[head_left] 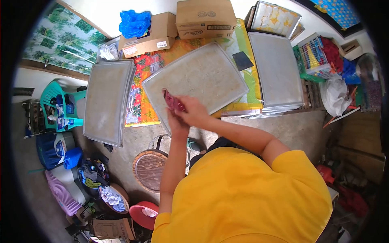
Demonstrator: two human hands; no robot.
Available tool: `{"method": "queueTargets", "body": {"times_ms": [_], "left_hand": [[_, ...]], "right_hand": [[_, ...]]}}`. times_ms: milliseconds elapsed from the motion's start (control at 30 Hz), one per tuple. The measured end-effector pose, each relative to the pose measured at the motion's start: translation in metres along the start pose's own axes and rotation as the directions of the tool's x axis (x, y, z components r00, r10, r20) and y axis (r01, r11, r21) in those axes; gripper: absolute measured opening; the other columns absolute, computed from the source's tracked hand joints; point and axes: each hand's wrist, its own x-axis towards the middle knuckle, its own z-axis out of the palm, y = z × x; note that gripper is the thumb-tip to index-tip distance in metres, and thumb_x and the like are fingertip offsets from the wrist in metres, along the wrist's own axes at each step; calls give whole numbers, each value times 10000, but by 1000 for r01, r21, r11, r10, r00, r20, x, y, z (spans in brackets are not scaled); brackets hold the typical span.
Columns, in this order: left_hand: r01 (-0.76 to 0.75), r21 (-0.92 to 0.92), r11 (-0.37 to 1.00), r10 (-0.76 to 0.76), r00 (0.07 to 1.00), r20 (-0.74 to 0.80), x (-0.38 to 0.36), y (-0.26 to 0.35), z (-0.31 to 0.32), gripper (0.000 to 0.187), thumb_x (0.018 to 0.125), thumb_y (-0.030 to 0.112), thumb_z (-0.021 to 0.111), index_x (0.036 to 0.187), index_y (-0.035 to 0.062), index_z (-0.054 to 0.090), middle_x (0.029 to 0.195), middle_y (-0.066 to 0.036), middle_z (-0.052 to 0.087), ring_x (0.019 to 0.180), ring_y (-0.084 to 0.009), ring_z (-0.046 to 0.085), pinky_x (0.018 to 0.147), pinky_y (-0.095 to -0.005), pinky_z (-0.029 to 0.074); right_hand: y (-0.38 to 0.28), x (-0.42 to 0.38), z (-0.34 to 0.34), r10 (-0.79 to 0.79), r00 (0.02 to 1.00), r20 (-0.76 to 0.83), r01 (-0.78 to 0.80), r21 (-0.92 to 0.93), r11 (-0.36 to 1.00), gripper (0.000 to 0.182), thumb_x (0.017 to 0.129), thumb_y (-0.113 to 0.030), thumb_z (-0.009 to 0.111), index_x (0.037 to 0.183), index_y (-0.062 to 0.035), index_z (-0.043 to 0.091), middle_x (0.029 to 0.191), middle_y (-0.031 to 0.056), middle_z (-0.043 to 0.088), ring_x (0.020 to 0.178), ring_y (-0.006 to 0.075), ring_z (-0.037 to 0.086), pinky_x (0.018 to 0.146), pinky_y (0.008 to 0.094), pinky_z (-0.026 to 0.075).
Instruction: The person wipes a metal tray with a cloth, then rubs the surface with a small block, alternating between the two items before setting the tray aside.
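i see both hands meeting over the near edge of the big middle tray point(202, 75), and a dark red piece point(172, 101) sits right between them. the right hand point(195, 111) comes in from the right and closes its fingers around the lower end of the piece, while the left hand point(177, 123) rises from below and presses against the right one, its fingers curled up at the same spot. most of the red piece sticks out up and to the left of the hands, lying over the tray's near-left corner; i cannot tell whether it rests on the tray or hangs just above it. the middle tray lies tilted on a bright patterned cloth point(142, 89). a stack of trays point(107, 101) lies well to the left of the hands, and another tray stack point(277, 73) lies to the right. 2 cardboard boxes point(204, 18) stand at the far edge, beyond the middle tray. a round wooden stool point(149, 170) stands below the left forearm.
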Motion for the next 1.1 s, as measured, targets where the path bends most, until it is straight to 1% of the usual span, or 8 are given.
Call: {"method": "queueTargets", "body": {"times_ms": [233, 333, 467, 567, 633, 800, 867, 1100], "left_hand": [[171, 409, 896, -123, 982, -141, -47, -26, 43, 619, 997, 528, 360, 1429, 86, 413, 1452, -154, 432, 1423, -263, 262, 1157, -364, 151], [-62, 901, 429, -141, 981, 135, -69, 3, 47, 613, 1000, 478, 406, 1452, 65, 371, 1525, -156, 321, 1450, -291, 188, 1168, -388, 79], [-83, 996, 46, 447, 893, 54, -51, 7, -58, 701, 950, 475, 516, 1480, 72, 298, 1557, -165, 212, 1432, -339, 196, 1150, -452, 162], [223, 658, 719, 242, 808, -537, -80, 42, -52, 818, 939, 572, 474, 1488, 36, 192, 1431, -190, 366, 1330, -343, 344, 1094, -481, 280], [192, 287, 939, -59, 907, -417, -83, 49, -91, 823, 931, 620, 436, 1486, 56, 210, 1405, -182, 398, 1291, -332, 381, 1074, -509, 292], [183, 165, 969, -112, 924, -367, -83, 42, -115, 836, 902, 728, 325, 1460, 107, 280, 1393, -141, 432, 1272, -310, 399, 1040, -587, 275], [182, 200, 963, -101, 927, -362, -85, 47, -110, 829, 906, 732, 282, 1468, 122, 273, 1398, -142, 430, 1291, -306, 384, 1051, -589, 256], [157, 504, 849, 60, 920, -387, -88, 51, -127, 627, 983, 339, 514, 1495, 113, 229, 1312, -146, 521, 1025, -275, 611, 798, -369, 508]], "right_hand": [[60, 46, 27, 343, 939, -42, -321, 261, 910, 481, 867, -214, 640, 1325, -129, 520, 1143, 153, 617, 1055, 275, 602, 889, 385, 473], [91, 81, -3, 177, 968, -179, -194, -84, 977, 497, 887, -230, 605, 1369, -206, 488, 1196, 158, 584, 1053, 301, 592, 870, 413, 485], [127, 127, -47, 181, 931, -316, -337, -558, 758, 546, 902, -371, 562, 1422, -373, 398, 1416, 138, 408, 1200, 398, 460, 868, 580, 451], [176, 116, -32, 279, 870, -407, -494, -712, 499, 531, 919, -440, 511, 1429, -356, 391, 1475, 114, 353, 1231, 402, 414, 857, 649, 421], [168, 90, 13, 269, 891, -366, -454, -702, 549, 522, 929, -438, 476, 1430, -321, 394, 1504, 116, 322, 1243, 383, 400, 876, 660, 409], [60, -14, 152, -268, 869, 417, 422, -338, 842, 354, 853, -158, 529, 1193, -209, 611, 1168, 95, 607, 1006, 320, 605, 810, 448, 501], [17, -21, 159, -83, 803, 590, 85, 26, 996, 295, 877, -189, 546, 1162, -168, 620, 1054, 126, 642, 977, 331, 618, 810, 441, 494], [59, 79, 54, -67, 998, -2, 62, -351, 934, 329, 855, -380, 602, 1055, -120, 627, 1041, 111, 640, 1020, 347, 586, 817, 525, 462]]}}
